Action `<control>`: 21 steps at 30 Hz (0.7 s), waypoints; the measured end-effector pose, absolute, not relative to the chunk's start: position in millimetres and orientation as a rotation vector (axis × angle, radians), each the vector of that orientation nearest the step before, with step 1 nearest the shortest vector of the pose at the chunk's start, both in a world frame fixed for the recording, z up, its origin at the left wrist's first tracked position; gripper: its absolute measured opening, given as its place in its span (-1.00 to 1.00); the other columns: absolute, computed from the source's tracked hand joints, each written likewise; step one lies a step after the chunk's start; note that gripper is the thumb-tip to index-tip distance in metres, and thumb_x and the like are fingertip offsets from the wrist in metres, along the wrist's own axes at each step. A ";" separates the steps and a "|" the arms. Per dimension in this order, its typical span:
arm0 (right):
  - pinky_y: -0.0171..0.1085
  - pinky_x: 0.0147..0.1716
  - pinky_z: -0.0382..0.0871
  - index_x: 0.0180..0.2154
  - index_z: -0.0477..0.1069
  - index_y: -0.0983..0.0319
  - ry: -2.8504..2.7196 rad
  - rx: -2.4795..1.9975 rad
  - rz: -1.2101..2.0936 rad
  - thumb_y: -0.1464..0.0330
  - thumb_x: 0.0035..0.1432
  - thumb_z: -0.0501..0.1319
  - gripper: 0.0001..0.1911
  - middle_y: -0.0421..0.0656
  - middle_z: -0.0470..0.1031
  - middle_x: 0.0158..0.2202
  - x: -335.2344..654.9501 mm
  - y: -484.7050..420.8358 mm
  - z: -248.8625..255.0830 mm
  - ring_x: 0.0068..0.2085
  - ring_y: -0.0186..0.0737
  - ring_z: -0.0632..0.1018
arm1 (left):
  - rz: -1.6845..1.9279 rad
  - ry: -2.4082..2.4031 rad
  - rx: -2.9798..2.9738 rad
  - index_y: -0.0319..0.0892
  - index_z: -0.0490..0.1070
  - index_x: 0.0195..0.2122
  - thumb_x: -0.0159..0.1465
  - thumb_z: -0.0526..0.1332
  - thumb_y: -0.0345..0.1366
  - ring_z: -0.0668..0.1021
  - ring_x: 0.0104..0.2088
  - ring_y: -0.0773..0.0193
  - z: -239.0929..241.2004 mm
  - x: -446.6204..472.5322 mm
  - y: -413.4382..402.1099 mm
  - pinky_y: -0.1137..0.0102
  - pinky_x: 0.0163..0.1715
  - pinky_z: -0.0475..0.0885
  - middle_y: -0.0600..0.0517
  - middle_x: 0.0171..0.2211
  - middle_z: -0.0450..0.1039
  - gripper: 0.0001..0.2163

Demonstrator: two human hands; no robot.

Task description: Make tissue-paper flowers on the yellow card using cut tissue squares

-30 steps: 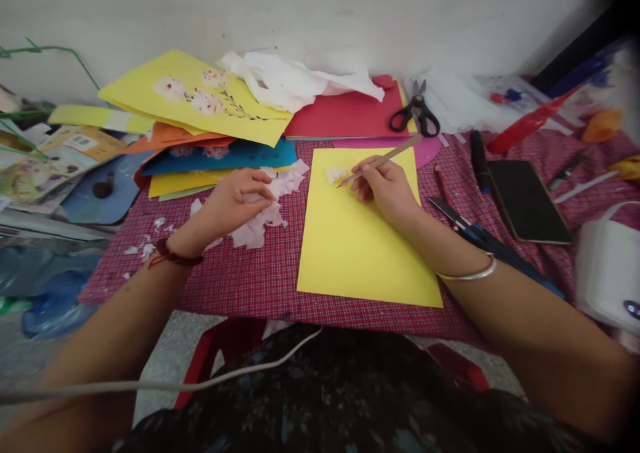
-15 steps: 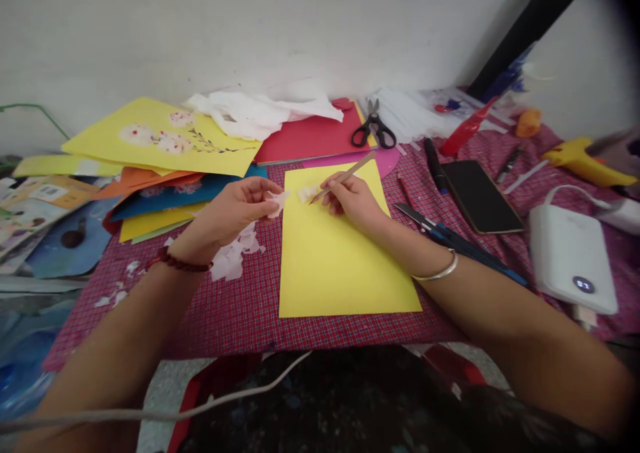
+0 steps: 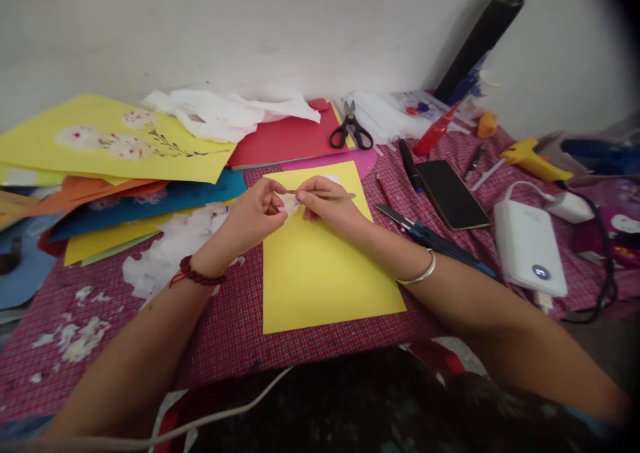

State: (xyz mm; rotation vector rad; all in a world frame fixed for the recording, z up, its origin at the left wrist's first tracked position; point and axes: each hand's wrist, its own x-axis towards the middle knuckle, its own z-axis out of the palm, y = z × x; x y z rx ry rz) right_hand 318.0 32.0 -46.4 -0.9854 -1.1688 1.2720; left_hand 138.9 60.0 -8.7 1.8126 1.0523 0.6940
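My left hand [image 3: 265, 206] pinches a small torn piece of white tissue paper [image 3: 289, 204]. Close against it, my right hand [image 3: 325, 203] grips a thin tan pencil-like stick [image 3: 343, 194], which lies nearly level with its tip at the left fingertips. Both hands meet over the upper part of a yellow sheet of paper [image 3: 330, 273]. A whitish patch of tissue [image 3: 330, 178] on that sheet shows just behind my right hand. More torn tissue pieces [image 3: 170, 253] lie beside my left forearm.
Scissors [image 3: 351, 130], a phone [image 3: 453, 193], a utility knife [image 3: 435, 240], a white power bank [image 3: 530, 250] and a yellow glue gun [image 3: 535, 160] lie to the right. At left, a yellow sheet with flowers [image 3: 125, 140] tops coloured paper. A cable [image 3: 235, 410] crosses in front.
My hands have come together, and the stick has lifted from the tissue patch on the sheet and turned flatter. The view has shifted to the right.
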 end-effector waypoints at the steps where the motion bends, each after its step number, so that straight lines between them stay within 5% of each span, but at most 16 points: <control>1: -0.44 -0.60 0.26 -0.34 0.37 0.21 -1.167 -0.996 1.282 0.17 0.01 0.41 -0.67 -0.34 0.44 -0.53 317.3 31.2 -46.3 -0.58 -0.48 0.42 | 0.689 1.056 1.818 -0.15 0.28 -0.19 0.05 0.25 -0.47 0.44 -0.49 0.39 -9.9 139.2 58.2 0.45 -0.50 0.28 0.16 -0.48 0.37 -0.71; 10: -0.41 -0.57 0.25 -0.39 0.35 0.21 -1.150 -1.036 1.170 0.34 -0.05 0.35 -0.80 -0.34 0.42 -0.54 317.7 31.2 -46.2 -0.57 -0.46 0.40 | 0.671 1.047 1.806 -0.14 0.33 -0.30 0.03 0.26 -0.42 0.47 -0.42 0.34 -8.9 129.0 58.6 0.42 -0.40 0.34 0.11 -0.43 0.38 -0.80; 16: -0.40 -0.55 0.27 -0.37 0.34 0.18 -1.169 -1.084 1.120 0.30 -0.02 0.33 -0.80 -0.33 0.42 -0.54 321.4 30.9 -44.4 -0.56 -0.45 0.40 | 0.119 0.859 2.009 -0.12 0.40 -0.47 0.03 0.31 -0.26 0.42 -0.51 0.32 0.3 116.2 61.9 0.41 -0.49 0.24 0.09 -0.54 0.40 -0.89; 21: -0.38 -0.53 0.28 -0.37 0.33 0.18 -1.253 -1.102 1.111 0.29 0.01 0.32 -0.80 -0.33 0.41 -0.53 318.8 29.1 -45.2 -0.55 -0.43 0.41 | 0.527 1.109 1.920 -0.12 0.49 -0.37 0.17 0.25 -0.15 0.47 -0.41 0.26 -3.9 123.2 60.4 0.37 -0.41 0.31 0.00 -0.41 0.51 -0.84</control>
